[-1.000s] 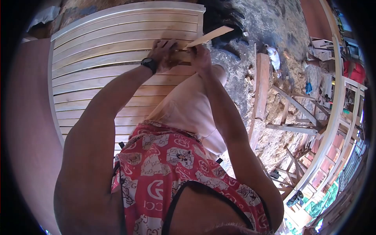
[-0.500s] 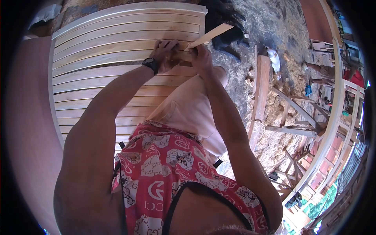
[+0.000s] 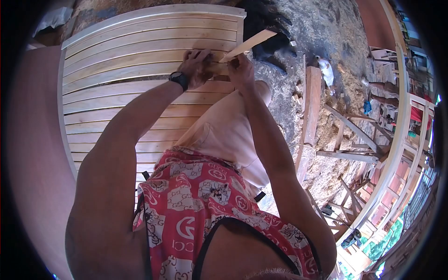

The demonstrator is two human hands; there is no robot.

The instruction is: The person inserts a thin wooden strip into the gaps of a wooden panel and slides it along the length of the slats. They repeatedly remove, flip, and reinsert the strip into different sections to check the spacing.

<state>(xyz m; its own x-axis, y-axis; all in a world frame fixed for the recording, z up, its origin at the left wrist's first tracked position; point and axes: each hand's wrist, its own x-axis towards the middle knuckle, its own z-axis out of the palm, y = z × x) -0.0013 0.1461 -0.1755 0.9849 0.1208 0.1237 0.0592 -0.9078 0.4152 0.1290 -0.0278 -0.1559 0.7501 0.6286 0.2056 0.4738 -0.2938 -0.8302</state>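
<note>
A slatted wooden panel lies before me, with a dark gap between two of its slats. My left hand, wearing a dark watch, rests on the slats beside this gap, fingers apart; its thumb side is in shadow. At the panel's right edge, my right hand is closed by the lower end of a thin wooden strip. The strip slants up and right past the panel's frame. Its lower end meets the slats between my hands. My fingertips there are partly hidden.
A smooth reddish-brown board stands along the left. To the right, a thick timber beam lies on ground strewn with shavings. A white animal is beyond it. Wooden frames and a person's legs appear farther right.
The strip has shifted slightly down and left, and my right hand has turned a little around its lower end. My left hand stays nearly in place.
</note>
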